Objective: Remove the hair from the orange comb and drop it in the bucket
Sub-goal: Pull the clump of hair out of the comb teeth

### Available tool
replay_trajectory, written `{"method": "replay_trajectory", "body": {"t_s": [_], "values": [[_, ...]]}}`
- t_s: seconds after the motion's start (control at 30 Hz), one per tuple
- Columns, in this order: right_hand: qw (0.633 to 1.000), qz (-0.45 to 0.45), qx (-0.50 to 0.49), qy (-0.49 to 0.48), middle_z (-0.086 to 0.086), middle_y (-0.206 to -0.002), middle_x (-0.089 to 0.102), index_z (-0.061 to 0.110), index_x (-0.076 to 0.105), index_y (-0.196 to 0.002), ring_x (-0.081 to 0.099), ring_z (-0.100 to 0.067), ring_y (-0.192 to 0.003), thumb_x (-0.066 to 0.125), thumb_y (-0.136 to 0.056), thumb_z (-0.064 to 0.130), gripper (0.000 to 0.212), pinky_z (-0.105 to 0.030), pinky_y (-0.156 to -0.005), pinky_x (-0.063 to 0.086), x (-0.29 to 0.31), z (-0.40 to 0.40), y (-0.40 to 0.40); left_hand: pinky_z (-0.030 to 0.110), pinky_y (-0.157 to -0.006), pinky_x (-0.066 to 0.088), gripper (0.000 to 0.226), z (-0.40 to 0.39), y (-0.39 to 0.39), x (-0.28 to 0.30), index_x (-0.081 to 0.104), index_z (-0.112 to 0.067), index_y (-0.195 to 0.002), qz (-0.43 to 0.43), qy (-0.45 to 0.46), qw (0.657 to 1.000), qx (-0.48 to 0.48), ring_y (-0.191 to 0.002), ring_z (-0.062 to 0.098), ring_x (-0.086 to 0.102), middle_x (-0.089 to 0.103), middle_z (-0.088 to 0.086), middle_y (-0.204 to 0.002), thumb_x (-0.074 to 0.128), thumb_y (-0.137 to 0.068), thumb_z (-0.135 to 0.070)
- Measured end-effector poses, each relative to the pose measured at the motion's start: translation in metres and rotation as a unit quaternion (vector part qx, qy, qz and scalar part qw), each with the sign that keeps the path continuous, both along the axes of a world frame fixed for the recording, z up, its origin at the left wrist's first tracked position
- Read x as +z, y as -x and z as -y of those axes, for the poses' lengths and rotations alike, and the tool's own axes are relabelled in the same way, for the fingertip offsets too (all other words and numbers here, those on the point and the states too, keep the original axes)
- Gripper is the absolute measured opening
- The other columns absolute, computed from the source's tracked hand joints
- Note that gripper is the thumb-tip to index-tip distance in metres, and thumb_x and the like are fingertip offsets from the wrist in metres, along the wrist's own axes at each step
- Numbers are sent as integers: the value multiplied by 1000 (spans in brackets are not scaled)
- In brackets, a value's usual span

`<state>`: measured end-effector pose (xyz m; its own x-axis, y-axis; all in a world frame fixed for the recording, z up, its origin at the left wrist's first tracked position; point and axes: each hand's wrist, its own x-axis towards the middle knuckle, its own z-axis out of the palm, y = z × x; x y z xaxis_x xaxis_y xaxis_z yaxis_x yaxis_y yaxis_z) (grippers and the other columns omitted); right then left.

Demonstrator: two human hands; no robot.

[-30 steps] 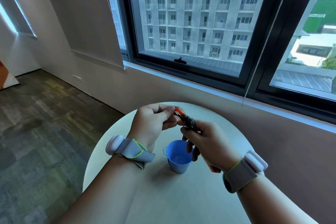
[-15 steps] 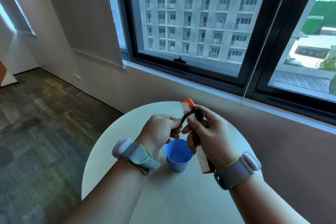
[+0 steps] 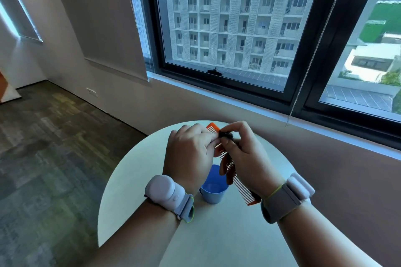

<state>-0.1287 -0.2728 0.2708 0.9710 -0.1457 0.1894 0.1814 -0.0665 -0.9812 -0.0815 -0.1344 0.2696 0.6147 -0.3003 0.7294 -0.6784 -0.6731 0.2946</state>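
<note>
Above the blue bucket (image 3: pixel 213 191), we work the hair (image 3: pixel 226 135) out of the orange comb (image 3: pixel 233 171).
Our right hand (image 3: pixel 245 158) clamps the comb, thumb pinning the dark clump; left hand (image 3: pixel 189 155) fingers curl in at the teeth near the tip. Risk, as we judge it: loose strands drift past the narrow rim, or the comb's low end knocks the bucket. The table (image 3: pixel 134 201) edge is well clear.

Both forearms are seen bare, no sleeves. A pale lilac rounded plastic sensor pod (image 3: pixel 161 188) is strapped on the left wrist by a grey fabric band with a yellow-green edge (image 3: pixel 187 208). A matching lilac pod (image 3: pixel 300 185) is worn on the right wrist on a wide grey band edged yellow-green (image 3: pixel 280 202).
</note>
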Motion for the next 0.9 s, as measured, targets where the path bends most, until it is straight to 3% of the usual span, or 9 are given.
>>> {"method": "replay_trajectory", "body": {"t_s": [0.13,0.27,0.47,0.6,0.73,0.8,0.9], "values": [[1000,-5,-9,19,-12,-72,65,24,52,-94,55,-44,-46,47,-103,9,18,-46,-36,47,-2,-4,0,40,-67,47,10,0,0,3,70,-23,-87,-47,-8,999,0,-80,22,57,63,-6,-86,62,-89,-18],[999,-5,-36,30,-9,-73,65,26,52,-90,56,-47,-44,51,-100,9,20,-48,-33,45,-5,-7,-1,43,-81,47,10,0,-6,6,66,-23,-89,-185,27,981,-47,-95,21,53,59,-6,-93,59,-94,-18],[999,-46,23,-7,-15,-74,66,24,48,-102,52,-29,-42,66,-89,2,31,-31,-40,42,-2,2,-3,34,-85,45,21,-12,-13,15,63,-34,-80,-332,121,920,-169,-89,20,54,56,6,-94,60,-94,-19],[994,-70,62,-51,-23,-82,72,10,48,-110,56,-30,-44,69,-86,-4,34,-32,-40,47,1,9,-2,40,-91,42,16,-16,-13,12,60,-35,-81,-328,53,932,-145,-97,18,49,51,-6,-90,49,-89,-42],[995,-81,16,54,-11,-75,72,19,53,-104,56,-28,-40,67,-88,2,27,-29,-38,44,-2,5,-3,38,-93,33,15,-11,-10,6,54,-37,-86,-275,-85,954,-85,-103,14,42,43,-13,-91,50,-100,-41],[991,-78,13,109,-2,-65,69,20,54,-103,55,-22,-37,62,-91,4,22,-27,-37,42,-2,4,-3,36,-91,32,16,-9,-7,6,52,-35,-84,-268,-74,956,-99,-103,12,42,44,-15,-92,55,-97,-43],[975,-46,12,216,10,-59,67,19,61,-100,55,-12,-34,55,-94,6,15,-25,-38,43,3,4,-2,28,-85,40,17,-6,-6,7,57,-28,-79,-255,41,953,-159,-93,10,52,55,-11,-89,64,-91,-36]]}}
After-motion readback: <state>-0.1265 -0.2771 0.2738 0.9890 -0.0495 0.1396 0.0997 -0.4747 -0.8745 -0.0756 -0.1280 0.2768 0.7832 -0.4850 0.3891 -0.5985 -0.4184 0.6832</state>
